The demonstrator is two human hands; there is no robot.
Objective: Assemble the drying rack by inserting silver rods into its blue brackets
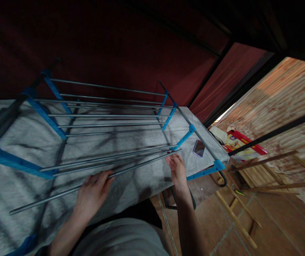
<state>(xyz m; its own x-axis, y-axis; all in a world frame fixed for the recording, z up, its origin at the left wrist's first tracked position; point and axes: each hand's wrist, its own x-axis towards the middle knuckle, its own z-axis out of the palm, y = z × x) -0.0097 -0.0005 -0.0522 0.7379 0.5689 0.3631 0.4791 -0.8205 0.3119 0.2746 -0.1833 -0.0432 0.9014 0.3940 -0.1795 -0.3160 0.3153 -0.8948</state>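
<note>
A rack of grey metal rods (pixel 107 115) and blue plastic side brackets (pixel 46 115) lies on a grey blanket (pixel 16 142). One loose rod (pixel 62 193) runs slanted across the front of the rack. My left hand (pixel 92 193) is curled around the middle of this rod. My right hand (pixel 176 167) grips the rod's right end with closed fingers, close to a blue bracket (pixel 185 138). Other rods in the lower row (pixel 101 160) lie just behind it.
A phone (pixel 199 148) lies on the blanket near the rack's right end. To the right, on the floor, stand wooden frames (pixel 251 174) and a red and yellow box (pixel 239 142). A dark red wall (pixel 115 46) rises behind the rack.
</note>
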